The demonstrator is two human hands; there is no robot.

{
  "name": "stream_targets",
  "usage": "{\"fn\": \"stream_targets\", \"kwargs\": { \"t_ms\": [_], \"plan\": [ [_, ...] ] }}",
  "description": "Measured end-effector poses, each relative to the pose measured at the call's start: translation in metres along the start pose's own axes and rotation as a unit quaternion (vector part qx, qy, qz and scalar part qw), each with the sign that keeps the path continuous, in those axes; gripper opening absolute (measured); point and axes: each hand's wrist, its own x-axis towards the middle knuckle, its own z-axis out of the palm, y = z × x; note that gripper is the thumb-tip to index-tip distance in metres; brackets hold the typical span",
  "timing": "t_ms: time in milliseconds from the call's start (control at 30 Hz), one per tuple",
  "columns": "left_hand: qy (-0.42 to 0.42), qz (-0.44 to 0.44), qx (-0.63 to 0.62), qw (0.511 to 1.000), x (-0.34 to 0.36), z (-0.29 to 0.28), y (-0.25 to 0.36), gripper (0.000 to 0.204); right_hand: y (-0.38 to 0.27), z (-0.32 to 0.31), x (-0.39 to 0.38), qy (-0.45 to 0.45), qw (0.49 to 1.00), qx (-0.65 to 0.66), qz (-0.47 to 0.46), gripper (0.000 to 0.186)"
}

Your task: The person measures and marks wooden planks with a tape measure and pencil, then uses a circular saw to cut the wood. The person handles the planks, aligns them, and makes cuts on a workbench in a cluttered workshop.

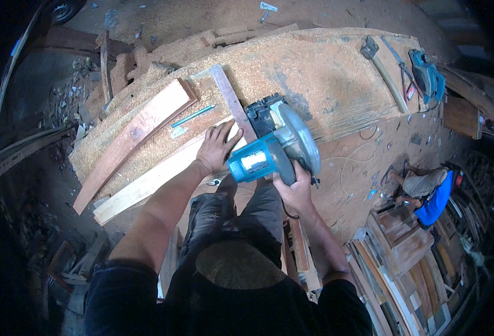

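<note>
My right hand (296,189) is wrapped round the rear handle of a teal and black circular saw (252,159). The saw's base and grey blade guard are over the end of a pale wooden board (146,187). On that board my left hand (216,147) lies with its fingers spread, its fingertips close to a flat, straight wooden strip (228,92). The strip crosses the board beside the saw base. The blade and the cut area are hidden under the saw. A teal pencil (193,116) rests on the bench beyond my left hand.
A curved reddish plank (132,137) lies left on the sawdust-covered bench (336,73). At the bench's right end are a hammer (387,78) and a teal power tool (426,75). Another person in blue (434,196) crouches at right, near stacked timber (420,285). A cord (345,168) trails over the ground.
</note>
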Motion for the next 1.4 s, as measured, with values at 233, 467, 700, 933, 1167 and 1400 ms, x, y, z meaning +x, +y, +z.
{"fn": "stream_targets", "kwargs": {
  "t_ms": [233,467,700,933,1167,1400],
  "plan": [
    [-0.048,-0.021,-0.015,0.999,0.004,-0.017,0.008,0.086,0.001,0.003,0.010,-0.010,1.000,-0.028,0.003,0.031],
    [-0.007,0.003,0.000,1.000,0.002,-0.009,0.002,0.085,-0.009,0.010,0.025,-0.014,1.000,-0.011,0.011,0.031],
    [-0.033,-0.012,-0.033,0.999,0.003,-0.014,0.002,0.083,-0.012,0.015,0.037,0.001,0.999,-0.002,-0.032,0.024],
    [-0.019,-0.037,-0.089,0.995,0.004,-0.012,0.001,0.083,-0.015,0.022,0.050,0.002,0.999,0.004,-0.040,0.022],
    [-0.060,-0.012,-0.122,0.991,0.006,-0.018,-0.002,0.078,-0.037,0.027,0.065,-0.006,1.000,-0.010,-0.018,0.022],
    [0.023,-0.011,-0.069,0.997,-0.004,-0.013,0.004,0.097,-0.044,0.038,0.085,0.017,0.996,-0.068,-0.048,0.026]
  ]
}}
